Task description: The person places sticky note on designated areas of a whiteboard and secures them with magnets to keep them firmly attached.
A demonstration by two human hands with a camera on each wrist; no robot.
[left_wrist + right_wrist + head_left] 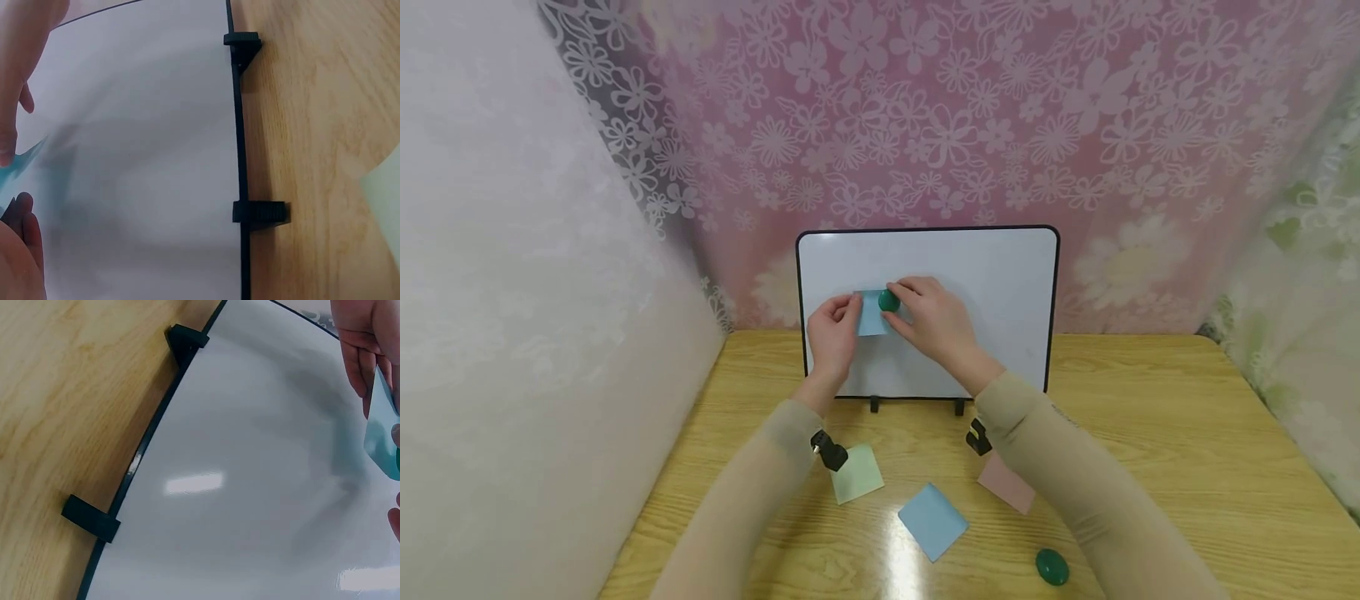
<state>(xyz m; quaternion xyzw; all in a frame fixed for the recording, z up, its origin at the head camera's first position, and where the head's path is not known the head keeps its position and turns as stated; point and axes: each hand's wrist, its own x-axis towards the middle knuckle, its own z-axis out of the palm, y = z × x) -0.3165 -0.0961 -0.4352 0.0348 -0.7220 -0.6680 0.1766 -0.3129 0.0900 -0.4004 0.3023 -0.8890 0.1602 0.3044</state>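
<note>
Blue note and green magnet held against the whiteboard

The blue note lay mid-whiteboard, the left hand pinching its edge while the right hand's fingers curled round the green magnet at its top corner. Released off-square, the note would likely slip. No containers were visible.

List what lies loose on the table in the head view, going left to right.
Green note → blue note → pink note → green magnet.
</note>
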